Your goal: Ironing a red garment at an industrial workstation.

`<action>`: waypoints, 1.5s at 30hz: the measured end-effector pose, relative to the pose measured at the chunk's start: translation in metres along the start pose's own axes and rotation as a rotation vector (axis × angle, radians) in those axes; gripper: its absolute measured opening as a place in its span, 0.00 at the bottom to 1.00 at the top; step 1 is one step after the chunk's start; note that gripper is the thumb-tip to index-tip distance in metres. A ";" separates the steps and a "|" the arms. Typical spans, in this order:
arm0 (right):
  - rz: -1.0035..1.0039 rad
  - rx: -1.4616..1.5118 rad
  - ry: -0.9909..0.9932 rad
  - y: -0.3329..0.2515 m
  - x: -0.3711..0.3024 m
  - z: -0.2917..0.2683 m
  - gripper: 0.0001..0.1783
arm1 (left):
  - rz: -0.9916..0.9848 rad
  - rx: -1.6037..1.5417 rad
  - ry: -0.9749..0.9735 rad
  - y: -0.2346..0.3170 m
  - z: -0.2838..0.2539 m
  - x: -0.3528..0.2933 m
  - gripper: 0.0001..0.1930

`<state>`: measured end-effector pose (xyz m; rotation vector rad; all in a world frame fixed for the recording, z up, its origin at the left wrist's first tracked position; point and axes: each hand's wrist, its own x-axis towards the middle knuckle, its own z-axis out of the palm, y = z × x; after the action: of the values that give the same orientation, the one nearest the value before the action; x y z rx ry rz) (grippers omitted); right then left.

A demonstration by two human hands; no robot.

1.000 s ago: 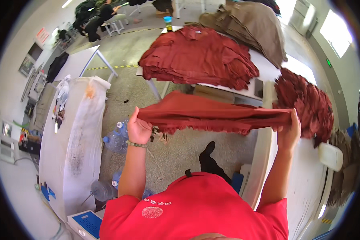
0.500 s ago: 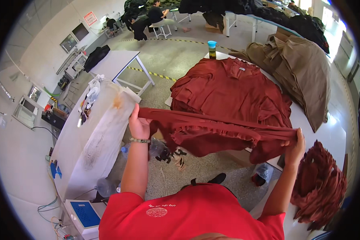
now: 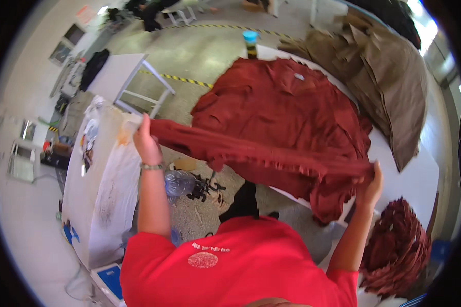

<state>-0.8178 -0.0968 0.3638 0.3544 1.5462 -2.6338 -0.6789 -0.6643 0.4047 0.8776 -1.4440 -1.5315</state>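
A dark red garment piece [image 3: 251,155] with a gathered, ruffled edge is stretched between my two hands. My left hand [image 3: 147,143] grips its left end, near the white cloth-covered table. My right hand [image 3: 370,187] is closed on the other end, lower and to the right; its fingers are partly behind the cloth. Just beyond the held piece, a pile of dark red garments [image 3: 287,110] is spread over a white table [image 3: 389,153]. A second heap of crumpled dark red pieces [image 3: 397,248] lies beyond my right forearm.
Brown fabric [image 3: 369,82] is heaped at the table's far right, and a blue-lidded bottle [image 3: 250,45] stands at its far corner. To my left is a table with a stained white cover [image 3: 112,184]. A large clear plastic bottle [image 3: 178,183] and black scraps lie on the floor.
Both hands, still holding the dark red piece, have shifted left, the left hand more and also farther away. The piece is pulled wider. My view has turned, and the surroundings have slid with it.
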 end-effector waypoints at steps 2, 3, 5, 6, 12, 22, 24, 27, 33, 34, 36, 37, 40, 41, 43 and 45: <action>-0.027 0.001 0.172 -0.006 0.037 0.014 0.15 | 0.063 -0.164 -0.243 -0.012 0.047 0.046 0.17; -0.051 -0.031 0.229 -0.008 0.057 0.023 0.14 | 0.014 -0.142 -0.271 -0.020 0.076 0.070 0.17; -0.125 -0.064 0.273 -0.013 0.105 0.042 0.13 | -0.015 -0.025 -0.409 -0.039 0.143 0.120 0.19; -0.130 -0.087 0.283 -0.012 0.130 0.051 0.12 | -0.056 -0.023 -0.423 -0.052 0.179 0.144 0.19; -0.002 -0.270 0.346 0.025 0.303 0.073 0.16 | -0.377 0.144 -0.653 -0.172 0.353 0.218 0.25; -0.079 -1.568 0.192 0.184 0.233 0.080 0.48 | 0.990 0.899 -1.310 -0.303 0.399 0.145 0.38; -0.264 -1.832 0.188 0.194 0.208 0.084 0.49 | 0.934 0.963 -1.338 -0.301 0.408 0.137 0.41; -0.274 -1.738 0.053 0.206 0.150 0.102 0.43 | 0.938 0.918 -1.236 -0.288 0.412 0.126 0.42; -0.143 -1.789 -0.274 0.238 0.037 0.083 0.37 | 0.965 0.469 -1.572 -0.255 0.307 0.068 0.24; -0.141 -1.779 -0.221 0.244 0.028 0.071 0.33 | 0.912 0.467 -1.681 -0.253 0.277 0.057 0.23; -0.150 -1.748 -0.093 0.257 0.020 0.049 0.27 | 0.864 0.498 -1.803 -0.255 0.226 0.043 0.23; -0.149 -1.740 -0.096 0.262 0.021 0.039 0.27 | 0.921 0.604 -1.745 -0.259 0.205 0.038 0.22; -0.102 -1.676 -0.105 0.268 0.028 0.020 0.18 | 0.947 0.823 -1.745 -0.277 0.180 0.035 0.19; -0.211 -1.645 -0.072 0.267 0.027 0.017 0.18 | 0.897 0.934 -1.805 -0.279 0.181 0.037 0.18; -0.279 -1.610 0.060 0.261 0.018 0.014 0.14 | 0.833 1.072 -1.886 -0.274 0.194 0.040 0.16; -0.274 -1.718 0.047 0.249 -0.006 0.012 0.14 | 0.767 1.173 -2.017 -0.246 0.211 0.035 0.14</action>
<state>-0.7710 -0.2299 0.1582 0.0193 3.1031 -0.5489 -0.9106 -0.6124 0.1814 -1.3014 -3.4601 -0.3631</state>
